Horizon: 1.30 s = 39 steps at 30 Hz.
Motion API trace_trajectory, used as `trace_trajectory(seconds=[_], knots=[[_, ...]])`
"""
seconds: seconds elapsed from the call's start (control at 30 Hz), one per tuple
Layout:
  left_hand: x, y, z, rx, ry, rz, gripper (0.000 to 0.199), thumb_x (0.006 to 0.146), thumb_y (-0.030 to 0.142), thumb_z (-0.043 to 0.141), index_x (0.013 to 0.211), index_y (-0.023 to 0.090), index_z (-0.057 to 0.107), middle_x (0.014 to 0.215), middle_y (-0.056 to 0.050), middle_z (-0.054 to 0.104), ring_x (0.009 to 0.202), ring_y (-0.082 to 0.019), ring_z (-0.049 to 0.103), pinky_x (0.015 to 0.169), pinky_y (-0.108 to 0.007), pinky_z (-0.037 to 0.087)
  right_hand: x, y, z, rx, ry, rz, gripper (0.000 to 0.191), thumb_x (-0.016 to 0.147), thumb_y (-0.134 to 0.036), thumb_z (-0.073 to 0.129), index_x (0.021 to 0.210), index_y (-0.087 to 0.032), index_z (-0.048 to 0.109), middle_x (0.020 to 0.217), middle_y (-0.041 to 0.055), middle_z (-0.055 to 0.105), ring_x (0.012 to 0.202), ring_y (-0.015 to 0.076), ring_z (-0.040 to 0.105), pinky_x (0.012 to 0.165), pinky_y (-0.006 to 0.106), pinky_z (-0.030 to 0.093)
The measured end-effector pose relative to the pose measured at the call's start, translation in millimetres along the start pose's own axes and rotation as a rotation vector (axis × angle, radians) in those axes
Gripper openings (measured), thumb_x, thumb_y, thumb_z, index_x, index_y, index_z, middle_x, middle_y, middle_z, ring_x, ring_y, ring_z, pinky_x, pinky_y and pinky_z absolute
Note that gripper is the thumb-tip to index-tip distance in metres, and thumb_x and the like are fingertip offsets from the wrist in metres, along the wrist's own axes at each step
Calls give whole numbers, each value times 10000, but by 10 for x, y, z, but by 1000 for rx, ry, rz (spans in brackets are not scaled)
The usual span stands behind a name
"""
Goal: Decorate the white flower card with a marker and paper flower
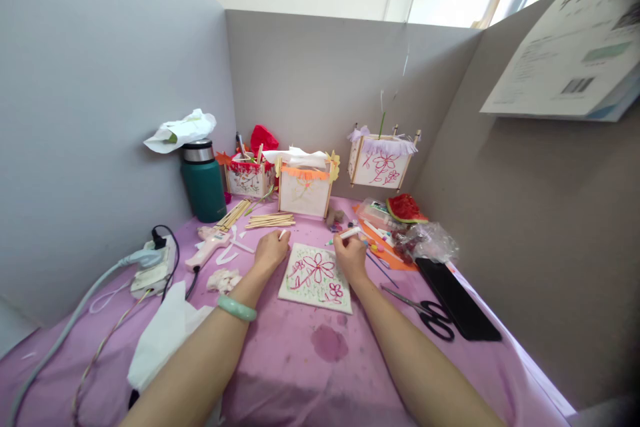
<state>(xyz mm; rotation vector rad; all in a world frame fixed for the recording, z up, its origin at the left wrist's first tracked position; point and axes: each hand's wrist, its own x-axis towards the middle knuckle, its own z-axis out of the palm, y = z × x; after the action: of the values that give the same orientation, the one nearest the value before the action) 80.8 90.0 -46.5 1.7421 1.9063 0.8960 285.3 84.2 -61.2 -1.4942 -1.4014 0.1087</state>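
Right hand (pixel 350 255) grips marker (pixel 346 235), long axis left-right; left hand (pixel 271 252) flat, steadying card (pixel 316 278).

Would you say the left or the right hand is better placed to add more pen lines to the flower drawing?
The right hand, probably: it already holds the marker at the upper right edge of the drawn sheet. The left hand rests at the sheet's upper left corner, seemingly steadying it.

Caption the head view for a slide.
Right hand holds a marker over a flower-painted white panel; left hand steadies its edge.
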Motion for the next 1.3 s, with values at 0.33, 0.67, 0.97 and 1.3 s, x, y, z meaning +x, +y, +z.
trace_trajectory(seconds=[0.33,0.67,0.97,1.3], knots=[[-2,3,-1,-41,-29,1,354,882,387,364,744,177,613,674,-38,702,524,-138,606,528,-231,403,-76,-41,23,55,-178,-130,245,809,-350,470,740,-173,626,595,15,624,559,150,580,578,232,393],[-14,12,0,-68,-39,-16,335,878,380,375,756,173,608,691,-43,708,522,-139,616,514,-230,407,-62,13,62,1,-219,-152,231,813,-338,462,746,-179,615,591,11,619,564,151,586,572,227,384],[-28,13,-2,-76,-40,-12,340,881,380,372,739,173,602,681,-45,706,504,-134,605,517,-230,404,-69,5,57,5,-168,-148,231,810,-327,454,739,-171,608,590,16,613,555,147,576,577,228,384],[-29,41,-77,6,39,7,362,858,390,412,668,177,635,683,-58,697,657,-181,630,591,-250,387,-44,-15,39,77,-10,-48,290,822,-382,447,766,-159,624,605,38,621,586,178,577,605,262,401]])
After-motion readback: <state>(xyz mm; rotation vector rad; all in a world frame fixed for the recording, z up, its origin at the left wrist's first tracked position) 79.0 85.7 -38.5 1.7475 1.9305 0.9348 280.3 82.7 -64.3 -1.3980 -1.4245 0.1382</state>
